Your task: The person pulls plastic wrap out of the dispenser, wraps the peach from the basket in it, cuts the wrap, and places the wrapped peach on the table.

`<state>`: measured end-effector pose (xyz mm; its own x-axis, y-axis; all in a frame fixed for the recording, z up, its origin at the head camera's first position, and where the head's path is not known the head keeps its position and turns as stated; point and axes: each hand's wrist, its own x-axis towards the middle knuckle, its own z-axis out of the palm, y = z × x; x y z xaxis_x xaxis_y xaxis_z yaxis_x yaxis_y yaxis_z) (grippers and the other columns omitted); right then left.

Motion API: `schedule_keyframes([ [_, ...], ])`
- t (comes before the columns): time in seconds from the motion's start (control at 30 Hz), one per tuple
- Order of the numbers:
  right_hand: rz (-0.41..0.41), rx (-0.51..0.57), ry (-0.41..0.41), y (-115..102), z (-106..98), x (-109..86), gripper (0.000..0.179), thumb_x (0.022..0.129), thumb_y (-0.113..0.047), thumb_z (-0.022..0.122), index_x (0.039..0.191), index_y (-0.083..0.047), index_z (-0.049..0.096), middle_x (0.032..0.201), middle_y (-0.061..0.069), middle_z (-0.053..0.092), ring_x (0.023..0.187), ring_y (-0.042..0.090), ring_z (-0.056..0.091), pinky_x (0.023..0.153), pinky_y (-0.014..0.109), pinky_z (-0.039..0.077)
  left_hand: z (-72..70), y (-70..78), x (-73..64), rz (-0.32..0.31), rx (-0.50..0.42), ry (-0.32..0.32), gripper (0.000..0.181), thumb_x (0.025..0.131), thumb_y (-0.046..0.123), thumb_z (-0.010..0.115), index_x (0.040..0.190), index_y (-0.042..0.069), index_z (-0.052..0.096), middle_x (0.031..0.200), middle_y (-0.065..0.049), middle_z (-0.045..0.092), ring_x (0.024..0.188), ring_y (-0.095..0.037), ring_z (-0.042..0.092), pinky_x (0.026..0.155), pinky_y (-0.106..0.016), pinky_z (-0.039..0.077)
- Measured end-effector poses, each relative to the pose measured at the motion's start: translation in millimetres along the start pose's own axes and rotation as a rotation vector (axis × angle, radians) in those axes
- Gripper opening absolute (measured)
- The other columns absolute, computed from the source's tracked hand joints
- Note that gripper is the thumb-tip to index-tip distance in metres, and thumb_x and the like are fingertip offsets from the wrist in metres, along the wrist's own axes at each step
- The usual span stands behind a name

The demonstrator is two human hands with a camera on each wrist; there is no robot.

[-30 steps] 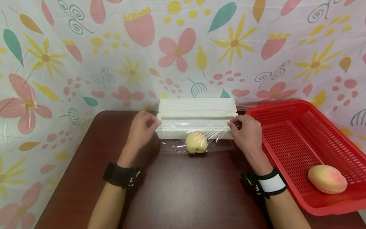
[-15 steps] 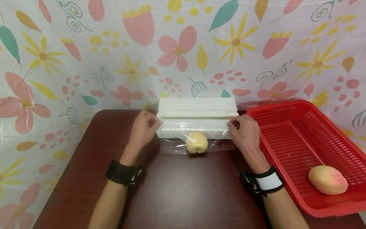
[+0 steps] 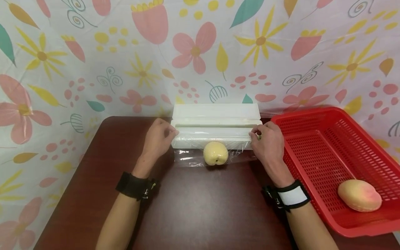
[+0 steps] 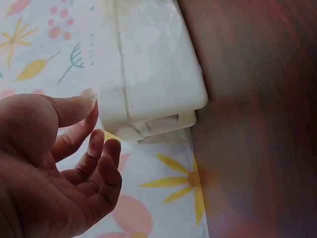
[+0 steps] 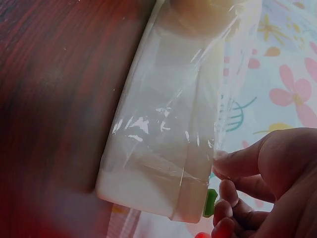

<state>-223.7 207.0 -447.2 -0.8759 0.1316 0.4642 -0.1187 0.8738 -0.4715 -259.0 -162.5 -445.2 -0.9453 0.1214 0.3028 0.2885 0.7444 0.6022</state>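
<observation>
A white cling film dispenser (image 3: 215,111) lies across the back of the table, its lid raised. Clear cling film (image 3: 189,160) stretches from it over a pale yellow, apple-like fruit (image 3: 215,153) in front. At the dispenser's left end, my left hand (image 3: 157,137) pinches the film's edge between thumb and forefinger. My right hand (image 3: 269,144) pinches the film at the other end in the same way. Wrinkled film covers the box front (image 5: 153,129) in the right wrist view. A small green piece (image 5: 210,203) shows at the box end, beside my right fingers.
A red plastic basket (image 3: 315,119) stands on the right, close to my right hand, with a yellow-pink mango-like fruit (image 3: 359,195) in it. A flower-patterned cloth (image 3: 195,52) hangs behind the dark wooden table (image 3: 200,208).
The head view has tilted slightly down. Film folds running from my hands to the fruit look less sharp now. Both hands keep their pinch at the dispenser's ends, with only slight movement.
</observation>
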Motion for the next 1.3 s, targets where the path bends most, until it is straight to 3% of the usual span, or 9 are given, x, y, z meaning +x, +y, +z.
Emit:
schedule_keyframes([
  [0.3, 0.028, -0.037, -0.025, -0.8, 1.3, 1.4, 0.014, 0.093, -0.013, 0.076, 0.096, 0.0, 0.079, 0.094, 0.019, 0.064, 0.089, 0.037, 0.058, 0.077, 0.054, 0.05, 0.5, -1.0, 0.5, -0.013, 0.018, -0.002, 0.017, 0.096, 0.024, 0.078, 0.1, 0.008, 0.08, 0.109, -0.007, 0.062, 0.094, -0.025, 0.06, 0.081, -0.042, 0.05],
  [1.0, -0.046, -0.058, 0.032, 3.9, 6.4, 1.5, 0.01, 0.092, -0.007, 0.076, 0.088, 0.002, 0.076, 0.087, 0.02, 0.062, 0.085, 0.04, 0.057, 0.077, 0.054, 0.049, 5.7, -3.6, 0.8, -0.017, 0.036, 0.003, 0.015, 0.097, 0.026, 0.076, 0.099, 0.012, 0.08, 0.109, -0.004, 0.062, 0.094, -0.023, 0.061, 0.08, -0.042, 0.051],
  [1.3, -0.013, -0.035, 0.0, 2.6, 7.3, 0.4, 0.012, 0.092, -0.006, 0.074, 0.1, 0.003, 0.073, 0.091, 0.021, 0.062, 0.089, 0.04, 0.056, 0.079, 0.054, 0.047, 8.4, -2.6, -1.2, -0.013, 0.033, 0.018, 0.014, 0.097, 0.023, 0.076, 0.1, 0.01, 0.08, 0.108, -0.006, 0.063, 0.093, -0.024, 0.061, 0.08, -0.043, 0.052],
])
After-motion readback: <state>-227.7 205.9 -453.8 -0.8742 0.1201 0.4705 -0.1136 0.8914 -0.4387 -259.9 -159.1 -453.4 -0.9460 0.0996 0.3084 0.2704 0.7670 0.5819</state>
